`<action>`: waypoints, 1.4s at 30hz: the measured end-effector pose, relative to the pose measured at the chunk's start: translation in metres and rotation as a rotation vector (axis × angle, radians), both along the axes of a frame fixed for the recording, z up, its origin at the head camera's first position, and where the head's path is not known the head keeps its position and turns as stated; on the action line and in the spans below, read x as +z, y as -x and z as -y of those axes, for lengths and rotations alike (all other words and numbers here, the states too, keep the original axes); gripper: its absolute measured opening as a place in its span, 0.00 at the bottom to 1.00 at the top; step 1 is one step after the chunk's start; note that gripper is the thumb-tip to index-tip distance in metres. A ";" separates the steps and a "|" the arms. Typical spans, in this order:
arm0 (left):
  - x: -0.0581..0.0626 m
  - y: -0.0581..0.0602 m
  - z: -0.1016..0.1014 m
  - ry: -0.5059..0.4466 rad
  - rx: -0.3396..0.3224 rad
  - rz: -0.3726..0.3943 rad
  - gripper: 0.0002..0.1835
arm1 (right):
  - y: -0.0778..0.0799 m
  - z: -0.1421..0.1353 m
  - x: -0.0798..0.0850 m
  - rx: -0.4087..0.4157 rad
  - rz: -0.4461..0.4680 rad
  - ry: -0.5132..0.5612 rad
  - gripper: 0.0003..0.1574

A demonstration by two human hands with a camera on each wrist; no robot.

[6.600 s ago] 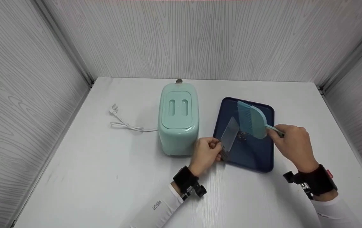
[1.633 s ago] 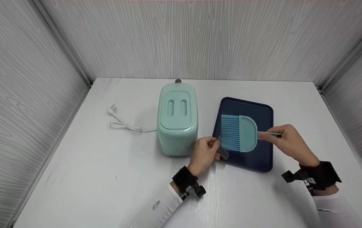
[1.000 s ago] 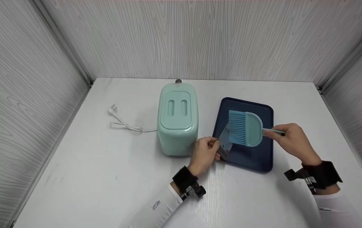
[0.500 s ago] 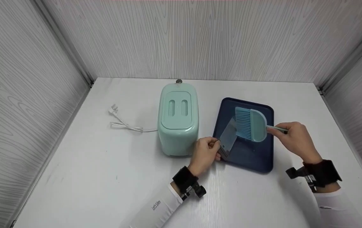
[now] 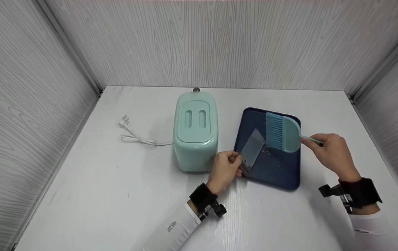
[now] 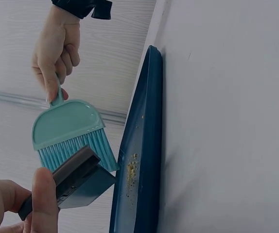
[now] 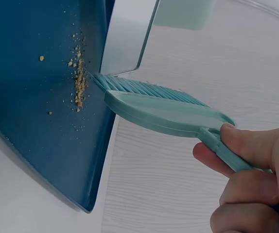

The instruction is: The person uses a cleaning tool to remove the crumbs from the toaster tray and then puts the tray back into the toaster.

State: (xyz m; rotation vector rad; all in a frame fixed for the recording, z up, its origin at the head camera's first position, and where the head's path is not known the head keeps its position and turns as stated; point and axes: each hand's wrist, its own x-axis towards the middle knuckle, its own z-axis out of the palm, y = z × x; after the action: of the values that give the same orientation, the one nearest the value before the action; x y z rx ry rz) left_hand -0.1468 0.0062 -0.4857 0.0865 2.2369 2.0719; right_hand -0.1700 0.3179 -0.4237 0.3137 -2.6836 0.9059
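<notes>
My left hand (image 5: 226, 165) pinches a scraper (image 5: 252, 148) by its dark slotted handle; the flat greyish blade slants over the tray's left part. My right hand (image 5: 333, 153) grips the thin handle of a teal brush (image 5: 291, 134), whose blue bristles point left. Both tools are at a dark blue tray (image 5: 279, 177). Small yellow-brown crumbs (image 7: 80, 82) lie in a strip on the tray beside the blade and bristle tips. Several stray crumbs are scattered farther out. In the left wrist view the scraper (image 6: 78, 182) partly covers the bristles.
A mint-green toaster (image 5: 196, 153) with a lid stands just left of the tray, close to my left hand. Its white cord and plug (image 5: 138, 138) lie on the white table (image 5: 91, 195) to the left. Wood-grain panels (image 5: 212, 42) enclose the back and sides.
Over the last second and a half the brush has moved right and away from me, off the scraper, uncovering the blade and some crumbs. My left hand has stayed in place.
</notes>
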 end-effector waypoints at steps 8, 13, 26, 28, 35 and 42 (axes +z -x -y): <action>0.000 -0.001 0.000 0.037 0.005 -0.014 0.07 | -0.013 0.007 0.014 0.048 0.060 0.097 0.15; 0.001 -0.001 -0.001 0.025 0.004 0.005 0.06 | -0.018 0.015 0.020 0.082 0.173 0.144 0.12; 0.001 0.000 -0.001 0.031 0.002 0.013 0.06 | -0.011 0.034 0.016 0.167 0.214 0.183 0.12; 0.001 0.000 -0.001 0.028 0.005 0.016 0.06 | -0.008 0.034 0.013 0.160 0.209 0.178 0.13; -0.001 0.000 0.000 0.005 -0.012 -0.010 0.08 | -0.001 0.033 0.003 0.132 0.184 0.175 0.15; -0.001 0.000 0.000 -0.003 -0.015 -0.011 0.08 | 0.005 0.029 -0.003 0.100 0.134 0.165 0.15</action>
State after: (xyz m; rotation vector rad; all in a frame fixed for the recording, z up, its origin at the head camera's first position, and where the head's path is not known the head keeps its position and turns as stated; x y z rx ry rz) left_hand -0.1464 0.0065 -0.4863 0.1151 2.2329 2.0721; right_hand -0.1748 0.2890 -0.4264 0.3646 -2.7108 1.2100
